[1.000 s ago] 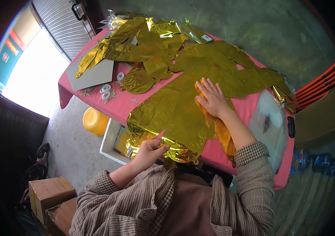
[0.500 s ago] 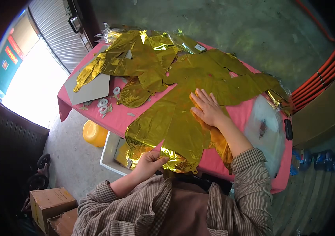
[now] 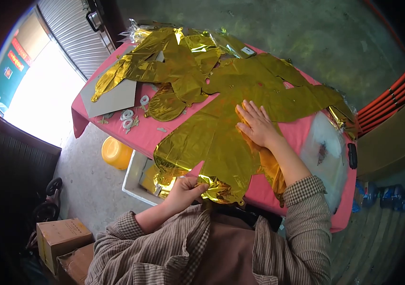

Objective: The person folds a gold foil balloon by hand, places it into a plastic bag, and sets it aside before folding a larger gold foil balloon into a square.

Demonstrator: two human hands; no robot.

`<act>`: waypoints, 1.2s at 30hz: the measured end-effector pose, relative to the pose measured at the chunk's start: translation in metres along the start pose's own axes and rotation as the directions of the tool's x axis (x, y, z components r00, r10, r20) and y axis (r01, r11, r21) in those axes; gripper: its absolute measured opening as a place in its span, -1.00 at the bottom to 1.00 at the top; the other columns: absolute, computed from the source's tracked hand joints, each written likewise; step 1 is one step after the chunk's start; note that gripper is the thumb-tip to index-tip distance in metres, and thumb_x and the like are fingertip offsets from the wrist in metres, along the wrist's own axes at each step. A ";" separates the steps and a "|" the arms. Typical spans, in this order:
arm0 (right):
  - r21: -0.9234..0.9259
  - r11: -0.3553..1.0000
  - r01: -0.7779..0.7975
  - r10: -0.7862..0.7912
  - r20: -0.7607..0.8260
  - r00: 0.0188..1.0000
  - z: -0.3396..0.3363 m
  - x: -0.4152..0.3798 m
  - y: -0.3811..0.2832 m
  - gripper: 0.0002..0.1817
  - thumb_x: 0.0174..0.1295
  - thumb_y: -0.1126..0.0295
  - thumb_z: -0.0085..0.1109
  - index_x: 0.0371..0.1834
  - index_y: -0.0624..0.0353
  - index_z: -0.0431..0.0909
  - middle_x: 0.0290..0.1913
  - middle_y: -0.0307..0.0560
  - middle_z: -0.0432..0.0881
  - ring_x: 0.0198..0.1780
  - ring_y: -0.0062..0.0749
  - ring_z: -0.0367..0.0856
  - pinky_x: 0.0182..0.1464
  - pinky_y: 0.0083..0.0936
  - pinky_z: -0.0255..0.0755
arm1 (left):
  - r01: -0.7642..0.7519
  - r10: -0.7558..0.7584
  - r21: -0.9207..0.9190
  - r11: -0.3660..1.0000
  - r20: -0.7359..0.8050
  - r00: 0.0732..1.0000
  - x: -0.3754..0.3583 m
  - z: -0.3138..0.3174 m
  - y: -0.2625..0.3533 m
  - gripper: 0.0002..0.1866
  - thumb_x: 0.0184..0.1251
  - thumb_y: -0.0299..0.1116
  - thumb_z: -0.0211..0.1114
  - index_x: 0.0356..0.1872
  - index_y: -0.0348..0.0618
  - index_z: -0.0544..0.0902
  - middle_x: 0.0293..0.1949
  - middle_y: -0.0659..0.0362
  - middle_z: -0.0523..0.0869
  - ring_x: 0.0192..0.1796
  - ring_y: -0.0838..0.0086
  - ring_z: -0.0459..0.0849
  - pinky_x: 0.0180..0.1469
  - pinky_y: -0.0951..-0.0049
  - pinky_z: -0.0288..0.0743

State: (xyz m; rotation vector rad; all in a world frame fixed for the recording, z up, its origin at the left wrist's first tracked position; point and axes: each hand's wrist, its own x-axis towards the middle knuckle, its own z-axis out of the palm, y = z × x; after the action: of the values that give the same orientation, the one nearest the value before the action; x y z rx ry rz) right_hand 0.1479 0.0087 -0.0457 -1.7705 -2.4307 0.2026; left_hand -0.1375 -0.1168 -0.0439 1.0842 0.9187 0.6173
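Foil balloon (image 3: 212,142) lies (crinkled) under the flat, open right hand (image 3: 255,124); left hand (image 3: 185,190) pinches its near edge.

Two bare hands show: the left hand (image 3: 183,189) and the right hand (image 3: 258,126). One pink-covered table (image 3: 140,133) carries one grey cardboard sheet (image 3: 112,95), one clear plastic bag (image 3: 326,152) and one black phone-like slab (image 3: 352,155); the crumpled gold foil balloons (image 3: 221,137) overlap too much to count. On the floor sit one round yellow plastic bucket (image 3: 116,153), one white plastic crate (image 3: 138,178) and two brown cardboard boxes (image 3: 60,236).
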 end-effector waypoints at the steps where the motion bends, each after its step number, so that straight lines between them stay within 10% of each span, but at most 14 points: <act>1: 0.002 1.000 0.002 -0.002 0.002 1.000 0.000 0.001 0.000 -0.36 0.32 -0.09 -0.24 0.42 -0.12 0.03 0.47 -0.07 -0.06 0.48 -0.23 -0.16 0.44 -0.20 -0.31 | 0.002 -0.002 -0.001 1.000 -0.003 1.000 0.000 -0.002 -0.001 -0.85 0.28 -0.39 0.23 -0.34 -0.29 0.62 -0.53 0.38 0.58 -0.52 0.75 0.52 -0.46 0.66 0.48; 16: 0.007 1.000 -0.026 0.026 -0.015 1.000 0.002 0.001 -0.004 -0.36 0.32 -0.10 -0.26 0.42 -0.12 0.03 0.47 -0.07 -0.07 0.48 -0.23 -0.17 0.44 -0.19 -0.31 | 0.011 -0.011 0.006 1.000 -0.035 0.999 0.003 -0.011 -0.007 -0.78 0.29 -0.32 0.22 -0.48 -0.25 0.57 -0.61 0.36 0.52 -0.56 0.73 0.52 -0.49 0.66 0.45; 18: 0.020 0.999 -0.029 0.029 -0.022 0.999 0.002 0.001 -0.005 -0.36 0.32 -0.10 -0.26 0.42 -0.11 0.02 0.47 -0.07 -0.07 0.48 -0.22 -0.17 0.44 -0.18 -0.30 | 0.052 -0.052 0.073 0.996 -0.002 0.999 0.003 -0.019 -0.013 -0.77 0.31 -0.36 0.19 -0.09 -0.27 0.60 -0.32 0.32 0.67 -0.38 0.76 0.58 -0.38 0.69 0.50; 28: 0.003 0.999 -0.042 0.042 -0.027 0.999 0.004 0.002 -0.007 -0.36 0.33 -0.09 -0.27 0.42 -0.11 0.01 0.47 -0.06 -0.08 0.48 -0.22 -0.18 0.44 -0.19 -0.32 | 0.038 -0.038 0.014 0.999 0.030 0.999 -0.001 -0.022 -0.002 -0.79 0.30 -0.38 0.19 -0.14 -0.30 0.61 -0.40 0.32 0.67 -0.43 0.73 0.58 -0.38 0.67 0.48; 31: -0.011 0.999 -0.045 0.045 -0.021 0.999 0.005 0.002 -0.006 -0.36 0.33 -0.10 -0.29 0.43 -0.12 -0.01 0.47 -0.06 -0.10 0.49 -0.23 -0.19 0.44 -0.20 -0.34 | 0.007 -0.101 0.696 0.718 0.094 0.991 -0.009 -0.030 0.040 -0.80 0.27 -0.39 0.20 -0.22 -0.33 0.63 -0.44 0.15 0.69 -0.42 0.57 0.64 -0.33 0.51 0.52; 36: -0.022 0.999 -0.049 0.049 -0.002 0.999 0.003 0.002 -0.009 -0.35 0.34 -0.11 -0.32 0.44 -0.13 -0.04 0.48 -0.07 -0.11 0.49 -0.23 -0.21 0.44 -0.19 -0.36 | -0.337 -0.009 0.729 0.596 0.426 0.905 -0.008 -0.043 0.112 -0.78 0.25 -0.37 0.21 -0.18 -0.31 0.63 -0.38 0.03 0.70 -0.34 0.35 0.69 -0.26 0.44 0.53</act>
State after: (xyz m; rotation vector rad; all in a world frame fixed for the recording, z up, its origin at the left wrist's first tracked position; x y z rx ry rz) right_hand 0.1385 0.0079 -0.0473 -1.8404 -2.3996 0.1802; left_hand -0.1781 -0.0621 0.0552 2.0514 0.7308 0.0769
